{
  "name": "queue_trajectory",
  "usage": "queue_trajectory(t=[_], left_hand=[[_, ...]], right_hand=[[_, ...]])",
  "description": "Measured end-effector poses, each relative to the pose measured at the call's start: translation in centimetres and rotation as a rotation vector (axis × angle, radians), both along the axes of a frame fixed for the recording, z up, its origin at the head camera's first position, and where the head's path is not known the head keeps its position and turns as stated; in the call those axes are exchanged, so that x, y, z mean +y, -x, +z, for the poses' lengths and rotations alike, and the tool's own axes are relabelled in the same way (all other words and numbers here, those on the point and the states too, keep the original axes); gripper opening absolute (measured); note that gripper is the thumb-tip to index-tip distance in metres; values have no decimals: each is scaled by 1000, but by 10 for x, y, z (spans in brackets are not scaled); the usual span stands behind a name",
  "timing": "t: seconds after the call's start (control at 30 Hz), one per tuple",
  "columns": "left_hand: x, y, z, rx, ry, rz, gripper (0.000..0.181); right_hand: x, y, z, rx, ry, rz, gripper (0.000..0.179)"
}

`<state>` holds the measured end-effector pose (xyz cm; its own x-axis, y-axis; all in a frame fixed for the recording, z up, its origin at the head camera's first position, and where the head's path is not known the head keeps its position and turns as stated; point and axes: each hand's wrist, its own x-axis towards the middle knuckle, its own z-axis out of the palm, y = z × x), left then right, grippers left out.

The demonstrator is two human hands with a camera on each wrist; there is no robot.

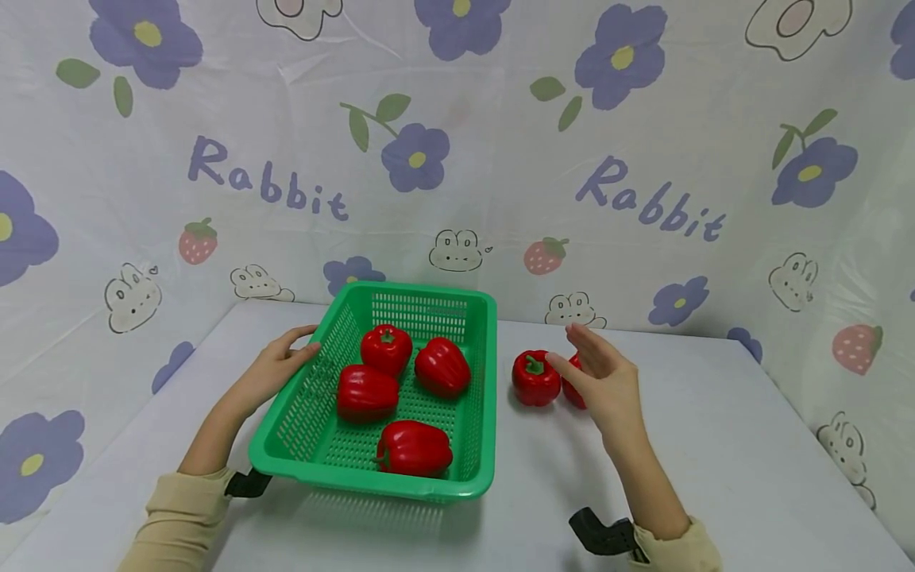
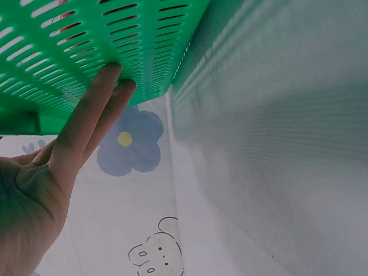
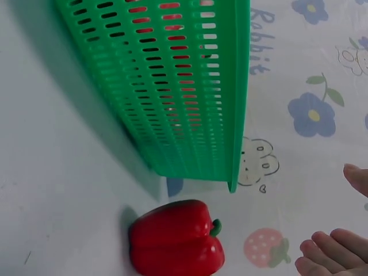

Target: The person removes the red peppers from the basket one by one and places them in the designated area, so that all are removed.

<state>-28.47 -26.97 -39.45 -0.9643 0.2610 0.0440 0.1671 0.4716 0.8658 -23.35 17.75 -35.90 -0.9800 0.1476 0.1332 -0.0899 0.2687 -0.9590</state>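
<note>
A green plastic basket (image 1: 307,474) stands on the table with several red bell peppers (image 1: 414,449) lying in it. At its left side my left hand (image 1: 275,367) touches the rim, and in the left wrist view straight fingers (image 2: 92,115) rest against the slotted outer wall. To the right of the basket stands a red bell pepper (image 1: 534,380), its green stem showing. A second loose pepper (image 1: 574,388) is mostly hidden behind my right hand (image 1: 608,385). That hand is raised, thumb and fingers apart, holding nothing. The right wrist view shows one loose pepper (image 3: 172,240) beside the basket.
The white table (image 1: 743,445) reaches back to a hanging cloth (image 1: 500,159) printed with flowers, rabbits and strawberries. Black straps (image 1: 604,534) circle both wrists near the beige sleeves (image 1: 175,516).
</note>
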Motion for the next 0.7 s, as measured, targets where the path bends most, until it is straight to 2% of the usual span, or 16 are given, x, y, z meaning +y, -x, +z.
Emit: queue_trajectory(t=[0.47, 0.7], left_hand=[[0, -1, 1, 1, -2, 2, 63], [0, -1, 1, -3, -2, 5, 63]], right_hand=[[-21, -2, 3, -24, -41, 171, 70], [-34, -3, 2, -28, -53, 222, 68]])
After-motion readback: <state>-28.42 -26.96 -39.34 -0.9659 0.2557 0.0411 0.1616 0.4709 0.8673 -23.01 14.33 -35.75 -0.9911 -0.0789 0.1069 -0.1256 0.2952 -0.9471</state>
